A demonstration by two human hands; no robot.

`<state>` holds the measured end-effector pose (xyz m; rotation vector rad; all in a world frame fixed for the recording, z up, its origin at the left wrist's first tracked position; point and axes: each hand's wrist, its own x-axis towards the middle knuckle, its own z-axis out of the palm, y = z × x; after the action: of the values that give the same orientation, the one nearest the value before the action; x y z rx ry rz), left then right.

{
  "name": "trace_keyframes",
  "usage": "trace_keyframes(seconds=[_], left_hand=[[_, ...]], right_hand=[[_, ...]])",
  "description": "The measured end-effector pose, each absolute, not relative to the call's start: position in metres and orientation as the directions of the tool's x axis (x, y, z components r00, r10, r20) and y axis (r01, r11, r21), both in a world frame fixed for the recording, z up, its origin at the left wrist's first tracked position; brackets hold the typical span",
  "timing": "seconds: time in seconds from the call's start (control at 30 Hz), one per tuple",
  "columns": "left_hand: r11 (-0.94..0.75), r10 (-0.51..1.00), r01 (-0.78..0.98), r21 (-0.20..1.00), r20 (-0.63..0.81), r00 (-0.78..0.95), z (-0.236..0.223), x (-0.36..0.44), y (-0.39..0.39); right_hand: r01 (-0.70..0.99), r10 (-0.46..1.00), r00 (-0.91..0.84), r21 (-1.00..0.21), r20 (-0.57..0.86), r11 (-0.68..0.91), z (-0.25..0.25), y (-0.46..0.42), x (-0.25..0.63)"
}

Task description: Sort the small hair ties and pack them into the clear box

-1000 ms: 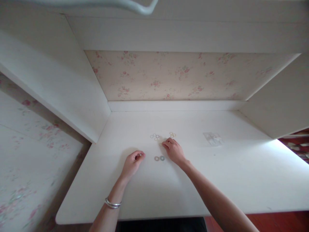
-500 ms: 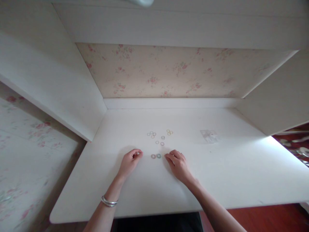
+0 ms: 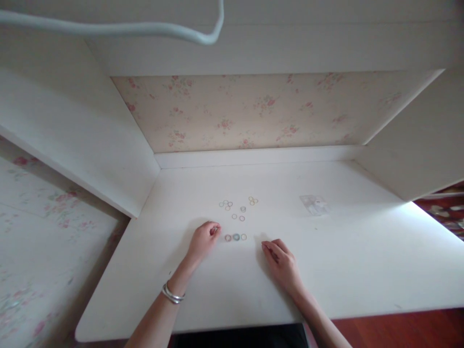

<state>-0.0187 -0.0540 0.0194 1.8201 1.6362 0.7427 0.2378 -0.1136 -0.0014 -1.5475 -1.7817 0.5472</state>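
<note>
On the white tabletop lies a short row of small rings: a pinkish ring (image 3: 228, 238), a teal ring (image 3: 236, 237) and a thin pale ring (image 3: 244, 237). Just left of this row, my left hand (image 3: 203, 240) has its fingers curled into a pinch; whatever it holds, if anything, is too small to make out. To the right of the row, apart from it, my right hand (image 3: 282, 265) rests with fingers bent together and nothing visible in them. Beyond the row lie grey rings (image 3: 243, 209), thin rings (image 3: 242, 218), a silvery cluster (image 3: 225, 204) and golden rings (image 3: 253, 200).
A clear plastic bag (image 3: 314, 205) lies toward the right of the table (image 3: 348, 261). White side panels (image 3: 79, 121) and a low back ledge (image 3: 261, 156) border the tabletop. A white cable or tube (image 3: 152, 30) crosses the upper left.
My right hand has drawn back to the right and nearer, and a thin pale ring now shows beside the teal one. My left hand has shifted slightly right. The view has tilted a little.
</note>
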Motion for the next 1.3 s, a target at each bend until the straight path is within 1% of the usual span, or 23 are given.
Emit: trace_keyframes(seconds=[0.07, 0.13, 0.23, 0.3, 0.37, 0.47, 0.57, 0.8, 1.0, 1.1, 1.3], left_hand=[[-0.142, 0.989, 0.729, 0.669, 0.068, 0.130, 0.022, -0.010, -0.041], [-0.167, 0.985, 0.773, 0.611, 0.080, 0.150, 0.023, -0.001, -0.029], [-0.186, 0.983, 0.839, 0.511, 0.088, 0.163, 0.022, 0.010, -0.016], [-0.181, 0.983, 0.879, 0.442, 0.091, 0.157, 0.022, 0.016, -0.011], [-0.164, 0.986, 0.907, 0.389, 0.086, 0.141, 0.021, 0.020, -0.010], [-0.152, 0.988, 0.929, 0.338, 0.078, 0.134, 0.019, 0.022, -0.009], [-0.167, 0.986, 0.935, 0.314, 0.079, 0.150, 0.018, 0.021, -0.009], [-0.206, 0.978, 0.924, 0.322, 0.083, 0.190, 0.018, 0.015, -0.008], [-0.183, 0.983, 0.929, 0.322, 0.046, 0.178, 0.017, 0.014, -0.009], [-0.194, 0.981, 0.916, 0.350, 0.046, 0.190, 0.018, 0.014, -0.013], [-0.296, 0.955, 0.838, 0.458, 0.169, 0.244, 0.025, 0.022, -0.040]], right_hand=[[0.728, 0.967, -0.076, -0.649, 0.244, 0.222, -0.003, -0.117, 0.239], [0.798, 0.955, -0.155, -0.538, 0.254, 0.273, 0.001, -0.118, 0.236], [0.856, 0.936, -0.285, -0.384, 0.207, 0.345, 0.014, -0.117, 0.228], [0.868, 0.928, -0.326, -0.333, 0.178, 0.369, 0.022, -0.116, 0.224], [0.875, 0.927, -0.335, -0.310, 0.166, 0.372, 0.026, -0.115, 0.221], [0.885, 0.931, -0.330, -0.292, 0.159, 0.364, 0.026, -0.114, 0.220], [0.888, 0.930, -0.330, -0.281, 0.161, 0.364, 0.024, -0.114, 0.220], [0.888, 0.934, -0.321, -0.294, 0.156, 0.355, 0.026, -0.114, 0.220], [0.876, 0.934, -0.316, -0.326, 0.168, 0.355, 0.024, -0.114, 0.223], [0.870, 0.938, -0.294, -0.356, 0.182, 0.342, 0.021, -0.114, 0.225], [0.855, 0.945, -0.261, -0.408, 0.197, 0.321, 0.015, -0.113, 0.227]])
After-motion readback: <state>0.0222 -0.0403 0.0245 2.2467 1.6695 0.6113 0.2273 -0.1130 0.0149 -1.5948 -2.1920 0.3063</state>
